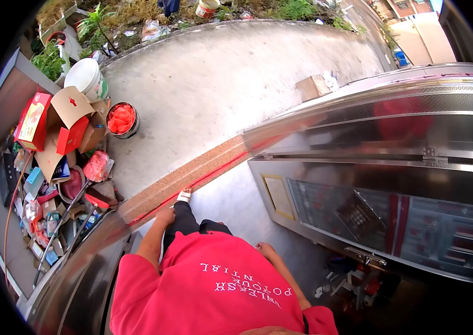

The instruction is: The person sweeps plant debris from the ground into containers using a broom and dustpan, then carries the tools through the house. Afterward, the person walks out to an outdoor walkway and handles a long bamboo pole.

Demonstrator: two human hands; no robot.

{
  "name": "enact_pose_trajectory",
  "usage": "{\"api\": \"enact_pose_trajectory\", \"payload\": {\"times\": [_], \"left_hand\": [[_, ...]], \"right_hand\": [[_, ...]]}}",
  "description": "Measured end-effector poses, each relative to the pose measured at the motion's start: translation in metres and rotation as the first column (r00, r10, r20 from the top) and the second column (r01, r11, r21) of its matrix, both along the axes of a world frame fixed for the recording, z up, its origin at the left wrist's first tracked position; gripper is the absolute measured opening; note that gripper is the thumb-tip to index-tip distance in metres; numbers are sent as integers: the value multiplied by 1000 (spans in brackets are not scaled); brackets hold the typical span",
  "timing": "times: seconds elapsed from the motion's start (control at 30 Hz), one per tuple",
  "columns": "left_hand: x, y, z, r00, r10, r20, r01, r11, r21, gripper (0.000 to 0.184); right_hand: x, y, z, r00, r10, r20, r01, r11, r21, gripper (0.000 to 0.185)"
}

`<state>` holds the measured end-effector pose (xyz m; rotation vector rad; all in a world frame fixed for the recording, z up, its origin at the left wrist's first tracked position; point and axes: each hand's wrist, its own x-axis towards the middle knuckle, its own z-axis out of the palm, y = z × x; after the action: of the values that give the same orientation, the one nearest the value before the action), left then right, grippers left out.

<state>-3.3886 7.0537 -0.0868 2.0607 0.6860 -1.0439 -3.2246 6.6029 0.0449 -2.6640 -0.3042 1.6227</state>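
Both arms hang beside the red shirt (208,279) with white lettering. My left hand (165,216) is low at the side of the dark trousers (184,220), close to the doorway threshold (192,176); its fingers are too small to make out. On the other side of the shirt, over the pale floor, is my right hand (266,249), its fingers also unclear. Neither hand shows an object in it. One foot in a white sandal (184,195) stands beside the red-edged step.
A metal door (370,195) with glass panels stands open on the right. Cardboard boxes (72,109), a white bucket (83,75), a bin with red bags (122,119) and mixed rubbish lie outside on the left. A small carton (312,87) sits on the concrete.
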Motion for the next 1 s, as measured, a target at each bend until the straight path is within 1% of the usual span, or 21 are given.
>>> {"api": "enact_pose_trajectory", "payload": {"times": [0.1, 0.17, 0.2, 0.33, 0.37, 0.43, 0.47, 0.53, 0.63, 0.73, 0.77, 0.83, 0.9, 0.93, 1.0], "left_hand": [[0, 0, -4, 1000, 4, -6, -4, 1000, -3, 31], [0, 3, -10, 1000, 1, -3, -1, 1000, -14, 32], [3, 7, 3, 999, 8, 39, -7, 1000, -28, 31], [8, 18, 28, 1000, 24, -16, -24, 1000, 8, 30], [8, 20, 29, 999, 28, -20, -28, 999, 18, 30], [2, 24, 21, 999, 44, -30, -43, 998, 37, 30], [-8, 25, -2, 999, 37, 9, -38, 999, 36, 32], [-13, 27, -3, 997, 69, 23, -70, 996, 50, 32], [-19, 26, -11, 996, 88, 27, -90, 993, 77, 32], [-19, 18, -17, 995, 98, 30, -100, 991, 94, 32], [-16, 17, -17, 994, 105, 29, -107, 989, 100, 31], [0, 15, -9, 994, 106, -20, -105, 992, 70, 31], [16, 10, 0, 993, 96, -72, -94, 995, 39, 30], [28, 11, 1, 983, 170, -68, -168, 985, 32, 31], [51, 11, 12, 980, 194, -34, -192, 979, 63, 31]], "right_hand": [[-3, 0, -8, 993, -115, -15, 115, 992, 40, 28], [1, 9, -11, 994, -95, 46, 90, 991, 96, 28], [3, 19, -10, 993, -90, 79, 80, 989, 125, 27], [19, 51, -10, 982, -53, 181, 3, 964, 267, 29], [21, 57, -10, 982, -70, 177, 18, 959, 282, 29], [29, 71, -4, 981, -97, 166, 42, 950, 310, 28], [34, 73, -4, 981, -94, 172, 35, 946, 322, 29], [36, 72, -5, 981, -92, 173, 28, 940, 341, 29], [44, 53, -19, 982, -59, 181, -7, 940, 340, 29], [59, 30, -33, 987, -25, 161, -16, 968, 250, 29], [65, 21, -38, 989, -39, 141, 8, 977, 213, 29], [82, 8, -53, 993, -71, 94, 57, 988, 143, 30], [107, -1, -73, 998, -34, 52, 28, 994, 107, 31], [122, -5, -83, 999, -19, 38, 15, 996, 92, 32], [155, -6, -96, 999, -6, 42, 2, 995, 97, 31]]}}
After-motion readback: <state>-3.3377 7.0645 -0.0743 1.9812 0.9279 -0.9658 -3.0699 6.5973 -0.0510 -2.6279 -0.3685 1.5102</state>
